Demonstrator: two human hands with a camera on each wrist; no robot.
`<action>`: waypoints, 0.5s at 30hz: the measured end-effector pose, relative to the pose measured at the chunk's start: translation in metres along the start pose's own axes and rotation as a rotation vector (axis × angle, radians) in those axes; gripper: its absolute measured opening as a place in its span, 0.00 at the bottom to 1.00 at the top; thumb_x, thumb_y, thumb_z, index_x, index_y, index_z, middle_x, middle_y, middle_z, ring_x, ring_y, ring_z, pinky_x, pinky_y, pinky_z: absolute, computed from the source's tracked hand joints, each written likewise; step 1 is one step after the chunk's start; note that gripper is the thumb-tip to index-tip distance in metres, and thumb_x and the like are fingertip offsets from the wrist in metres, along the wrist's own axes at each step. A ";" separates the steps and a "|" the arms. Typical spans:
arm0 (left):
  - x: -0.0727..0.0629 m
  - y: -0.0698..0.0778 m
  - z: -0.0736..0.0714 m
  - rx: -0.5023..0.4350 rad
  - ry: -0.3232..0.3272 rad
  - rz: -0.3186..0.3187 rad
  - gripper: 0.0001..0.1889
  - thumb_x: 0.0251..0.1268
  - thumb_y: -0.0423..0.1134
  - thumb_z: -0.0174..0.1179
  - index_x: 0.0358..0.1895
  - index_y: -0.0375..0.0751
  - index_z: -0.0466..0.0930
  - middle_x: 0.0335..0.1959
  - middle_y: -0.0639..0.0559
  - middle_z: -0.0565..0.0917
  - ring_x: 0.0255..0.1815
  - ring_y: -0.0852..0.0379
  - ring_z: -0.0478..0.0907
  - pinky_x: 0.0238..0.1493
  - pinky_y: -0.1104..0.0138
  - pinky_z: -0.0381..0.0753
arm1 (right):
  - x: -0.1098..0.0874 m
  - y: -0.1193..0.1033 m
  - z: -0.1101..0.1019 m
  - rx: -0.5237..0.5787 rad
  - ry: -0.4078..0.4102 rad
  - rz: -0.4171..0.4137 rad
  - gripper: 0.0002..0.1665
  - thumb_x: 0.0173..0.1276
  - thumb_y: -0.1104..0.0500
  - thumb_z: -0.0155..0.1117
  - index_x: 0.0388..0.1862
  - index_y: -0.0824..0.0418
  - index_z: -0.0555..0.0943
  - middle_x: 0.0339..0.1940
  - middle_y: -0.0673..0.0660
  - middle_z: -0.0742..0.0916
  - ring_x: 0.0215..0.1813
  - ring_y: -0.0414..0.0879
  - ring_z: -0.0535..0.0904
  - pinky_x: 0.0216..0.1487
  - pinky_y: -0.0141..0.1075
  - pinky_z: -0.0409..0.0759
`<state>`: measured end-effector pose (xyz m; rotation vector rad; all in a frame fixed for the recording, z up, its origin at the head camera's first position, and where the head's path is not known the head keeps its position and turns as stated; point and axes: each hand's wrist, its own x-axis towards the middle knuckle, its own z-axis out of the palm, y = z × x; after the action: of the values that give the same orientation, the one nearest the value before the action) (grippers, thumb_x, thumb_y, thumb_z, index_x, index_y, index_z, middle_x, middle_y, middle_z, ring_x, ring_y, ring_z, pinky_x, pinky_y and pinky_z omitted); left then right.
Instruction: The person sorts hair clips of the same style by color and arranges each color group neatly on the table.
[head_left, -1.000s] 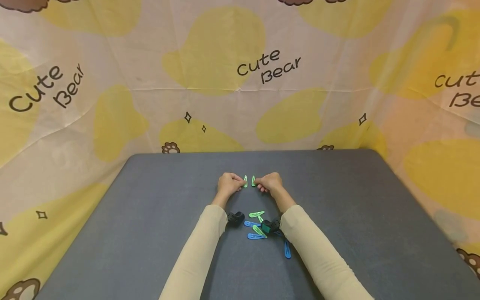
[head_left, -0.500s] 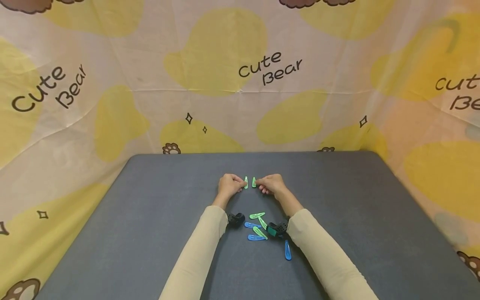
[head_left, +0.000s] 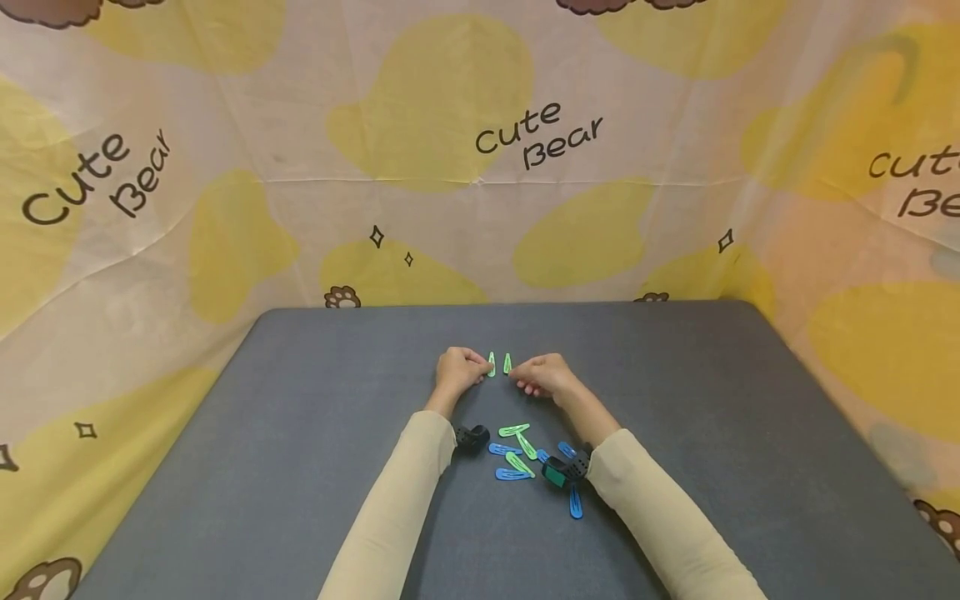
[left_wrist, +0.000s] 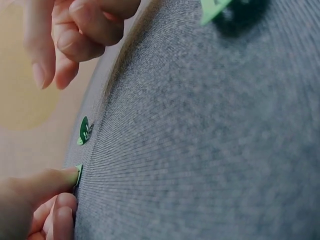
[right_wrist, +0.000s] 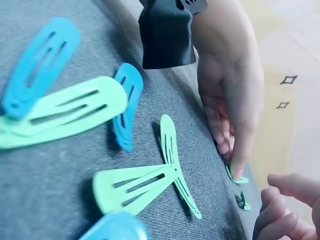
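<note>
Two small green snap hair clips lie side by side toward the far side of the table. My left hand (head_left: 459, 369) holds the left hair clip (head_left: 492, 364) at the tabletop, a fingertip on it and the other fingers curled close by. In the left wrist view that held clip (left_wrist: 78, 175) is seen nearly edge-on. The right hair clip (head_left: 507, 362) rests untouched, standing out as a second clip (left_wrist: 84, 131) in the left wrist view. My right hand (head_left: 546, 377) is just off it, fingers loosely bent with nothing in them, as the left wrist view shows.
Nearer me lies a loose group of green and blue hair clips, including a green clip (head_left: 513, 430), a blue clip (head_left: 513, 475) and another blue clip (head_left: 575, 502). Black wrist cameras hang close over them. A patterned cloth (head_left: 427, 108) rises behind the grey table (head_left: 300, 400).
My right hand has drawn back slightly toward me and right from its green hair clip, letting it go. More blue clips show beneath the right wrist. The left hand stays in place.
</note>
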<state>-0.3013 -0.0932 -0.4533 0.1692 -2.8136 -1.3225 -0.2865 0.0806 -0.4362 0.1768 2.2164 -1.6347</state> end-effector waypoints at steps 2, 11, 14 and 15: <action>0.000 0.000 0.000 0.004 0.005 0.003 0.08 0.53 0.41 0.70 0.27 0.39 0.87 0.18 0.49 0.86 0.14 0.68 0.72 0.26 0.74 0.68 | -0.004 0.001 -0.001 -0.015 -0.011 -0.004 0.08 0.61 0.59 0.68 0.26 0.62 0.81 0.12 0.45 0.77 0.16 0.34 0.69 0.21 0.26 0.68; 0.000 0.000 0.000 0.009 0.012 0.007 0.08 0.52 0.42 0.70 0.27 0.39 0.87 0.19 0.48 0.87 0.13 0.68 0.72 0.29 0.73 0.70 | -0.016 0.007 -0.001 -0.076 -0.068 -0.026 0.08 0.62 0.58 0.68 0.29 0.63 0.82 0.14 0.45 0.78 0.18 0.34 0.70 0.22 0.26 0.68; 0.000 0.000 0.000 0.009 0.011 0.008 0.08 0.52 0.42 0.71 0.27 0.39 0.88 0.18 0.49 0.87 0.13 0.68 0.72 0.29 0.73 0.69 | -0.020 0.008 -0.001 -0.108 -0.067 -0.025 0.08 0.62 0.58 0.68 0.32 0.63 0.83 0.15 0.46 0.79 0.18 0.35 0.70 0.22 0.26 0.69; 0.000 0.000 0.001 0.008 0.011 0.008 0.08 0.52 0.42 0.70 0.27 0.39 0.88 0.18 0.49 0.86 0.13 0.68 0.72 0.29 0.74 0.69 | -0.022 0.008 -0.001 -0.114 -0.068 -0.028 0.09 0.62 0.58 0.68 0.32 0.64 0.83 0.16 0.46 0.79 0.19 0.35 0.71 0.23 0.26 0.69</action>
<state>-0.3016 -0.0928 -0.4538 0.1650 -2.8077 -1.3044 -0.2642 0.0869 -0.4354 0.0587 2.2621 -1.5007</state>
